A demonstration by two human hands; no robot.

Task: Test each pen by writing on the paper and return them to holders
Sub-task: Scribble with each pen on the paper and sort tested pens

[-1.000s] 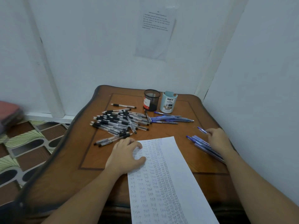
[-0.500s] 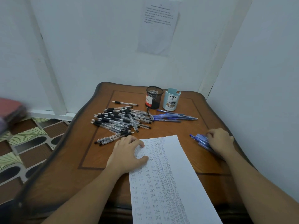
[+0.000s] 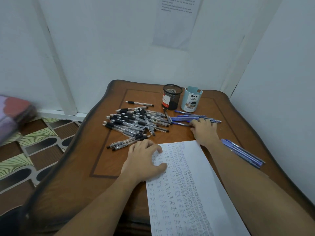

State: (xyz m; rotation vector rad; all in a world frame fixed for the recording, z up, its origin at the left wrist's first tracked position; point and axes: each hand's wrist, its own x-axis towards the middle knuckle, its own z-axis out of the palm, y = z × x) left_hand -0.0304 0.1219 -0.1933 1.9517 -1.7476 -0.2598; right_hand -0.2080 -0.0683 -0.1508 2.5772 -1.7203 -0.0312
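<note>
While the left hand (image 3: 144,160) rests on the upper left corner of the paper (image 3: 196,184), with fingers spread and bent and the fingertips and thumb pressing the sheet down, the right hand (image 3: 203,129) is stretched forward across the table (image 3: 226,116). Its fingers lie over a cluster of blue pens (image 3: 184,118). It cannot be told whether any pen is pinched beneath them. That cluster lies flat, just in front of two holders at the far edge of the table: a black mesh holder (image 3: 171,97) and, touching or nearly touching it on the right, a pale blue holder (image 3: 191,99) labelled DIY. Both stand upright. A second group of blue pens (image 3: 243,153) lies near the right edge, beside the right forearm and well apart from the holders. A large pile of black pens (image 3: 136,121) covers the left centre of the table, roughly parallel to one another. A few black pens lie near the left hand's knuckles, and a single black pen (image 3: 139,103) lies apart behind the pile. The paper runs from mid-table to the near edge, and columns of the handwritten word "test" fill its left and middle. A printed sheet (image 3: 177,23) is fixed to the wall behind. A patterned floor (image 3: 34,150) shows on the left.
</note>
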